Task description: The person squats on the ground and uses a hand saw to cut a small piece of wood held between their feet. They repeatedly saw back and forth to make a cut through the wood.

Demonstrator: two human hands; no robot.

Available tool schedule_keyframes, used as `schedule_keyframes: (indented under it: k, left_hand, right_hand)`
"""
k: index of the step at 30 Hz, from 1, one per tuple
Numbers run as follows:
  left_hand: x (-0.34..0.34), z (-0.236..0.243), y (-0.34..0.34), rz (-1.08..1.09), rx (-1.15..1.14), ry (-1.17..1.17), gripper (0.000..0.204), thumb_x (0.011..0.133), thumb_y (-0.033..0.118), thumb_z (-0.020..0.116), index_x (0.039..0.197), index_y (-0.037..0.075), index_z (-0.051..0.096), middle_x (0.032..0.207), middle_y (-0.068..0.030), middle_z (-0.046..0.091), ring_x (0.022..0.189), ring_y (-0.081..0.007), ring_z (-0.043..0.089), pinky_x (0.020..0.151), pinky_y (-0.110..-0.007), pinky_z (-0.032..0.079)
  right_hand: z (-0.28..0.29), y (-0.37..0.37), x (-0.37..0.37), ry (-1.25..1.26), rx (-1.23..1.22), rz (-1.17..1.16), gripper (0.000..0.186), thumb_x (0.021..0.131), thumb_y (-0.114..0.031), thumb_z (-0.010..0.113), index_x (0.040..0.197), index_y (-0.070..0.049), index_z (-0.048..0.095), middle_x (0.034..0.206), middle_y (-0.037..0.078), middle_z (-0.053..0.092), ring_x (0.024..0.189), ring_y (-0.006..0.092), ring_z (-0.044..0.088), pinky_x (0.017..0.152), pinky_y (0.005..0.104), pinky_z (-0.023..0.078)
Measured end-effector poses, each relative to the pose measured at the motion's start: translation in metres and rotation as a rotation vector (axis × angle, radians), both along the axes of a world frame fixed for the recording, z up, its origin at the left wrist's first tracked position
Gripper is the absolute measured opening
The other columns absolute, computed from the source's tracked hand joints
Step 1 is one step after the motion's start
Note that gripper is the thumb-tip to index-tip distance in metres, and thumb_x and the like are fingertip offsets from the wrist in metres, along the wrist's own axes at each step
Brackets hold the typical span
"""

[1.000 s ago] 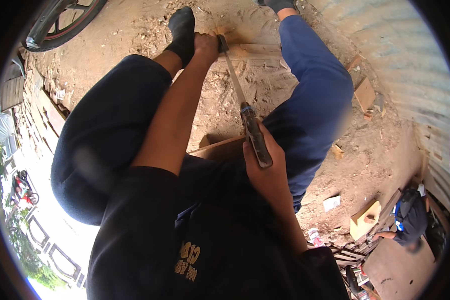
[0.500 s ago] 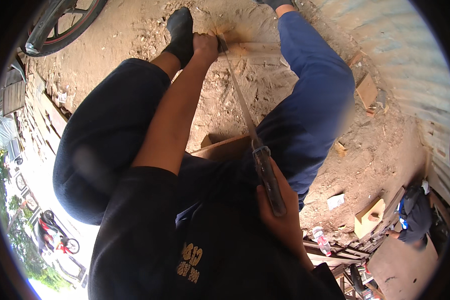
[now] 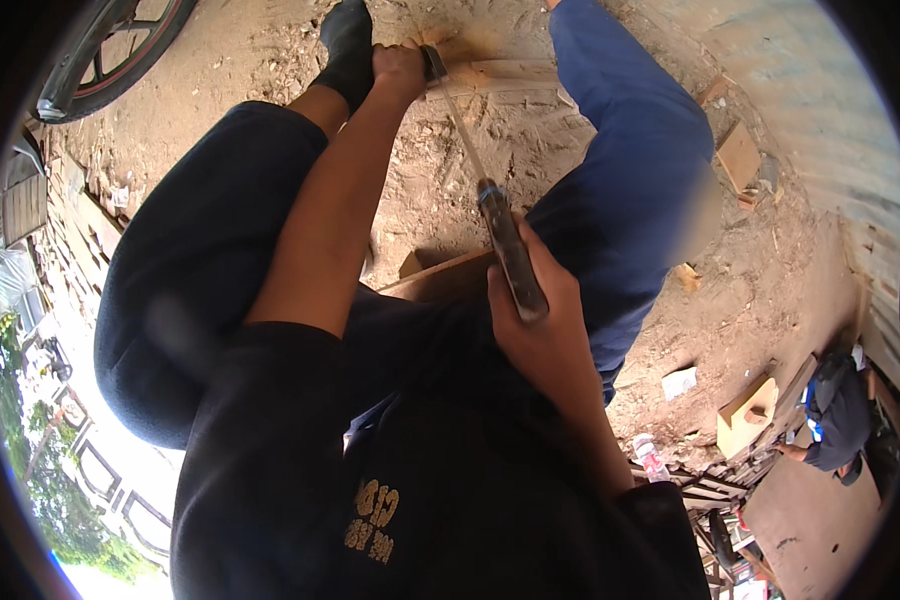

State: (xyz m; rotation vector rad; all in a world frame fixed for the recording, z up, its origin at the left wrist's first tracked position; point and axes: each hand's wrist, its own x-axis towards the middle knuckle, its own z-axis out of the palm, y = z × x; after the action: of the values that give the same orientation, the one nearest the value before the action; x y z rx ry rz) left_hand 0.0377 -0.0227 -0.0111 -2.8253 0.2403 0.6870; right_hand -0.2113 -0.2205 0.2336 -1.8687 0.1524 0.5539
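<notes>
My right hand [image 3: 537, 290] is wrapped round the dark handle of a hand saw [image 3: 507, 240], seen nearly edge-on. Its narrow blade runs away from me toward my left hand [image 3: 398, 72]. That hand is closed beside my dark-socked left foot [image 3: 346, 45], at a small dark piece [image 3: 433, 62] where the blade meets it. What exactly its fingers grip is hidden. Orange-brown dust colours the dirt just beyond. Between my legs, close to my lap, a wooden board [image 3: 440, 277] shows its edge.
A wheel [image 3: 120, 60] stands at the far left. Corrugated metal sheeting [image 3: 820, 120] lines the right side. Wood offcuts [image 3: 738, 157], a white scrap [image 3: 679, 383] and a plastic bottle [image 3: 651, 458] lie at right. Another person [image 3: 838, 415] sits by a brown panel [image 3: 810, 520].
My right hand has pushed the saw forward, away from me, so less blade shows between the handle and my left hand. My left hand stays closed by the foot. The view has shifted slightly.
</notes>
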Motion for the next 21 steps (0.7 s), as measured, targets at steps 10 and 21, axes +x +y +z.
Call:
schedule_keyframes:
  k: [10,21]
  left_hand:
    - [0.006,0.023,-0.008,0.026,0.049,0.104,0.086,0.060,0.040,0.088,0.123,-0.002,0.048,0.110,-0.0128,0.069,0.107,-0.0238,0.065,0.094,-0.037,0.040]
    - [0.006,0.024,-0.005,-0.022,0.039,0.069,0.089,0.058,0.045,0.088,0.122,-0.003,0.047,0.105,-0.0130,0.070,0.102,-0.0252,0.067,0.091,-0.037,0.044]
  right_hand:
    - [-0.012,-0.001,0.003,-0.029,0.012,-0.037,0.056,0.088,-0.001,0.053,0.141,0.000,0.036,0.100,0.028,0.064,0.094,0.0425,0.064,0.077,0.0421,0.053]
    - [-0.005,-0.001,0.001,0.042,0.055,-0.097,0.052,0.087,0.002,0.053,0.138,0.002,0.041,0.108,0.028,0.062,0.104,0.0375,0.062,0.084,0.0359,0.049]
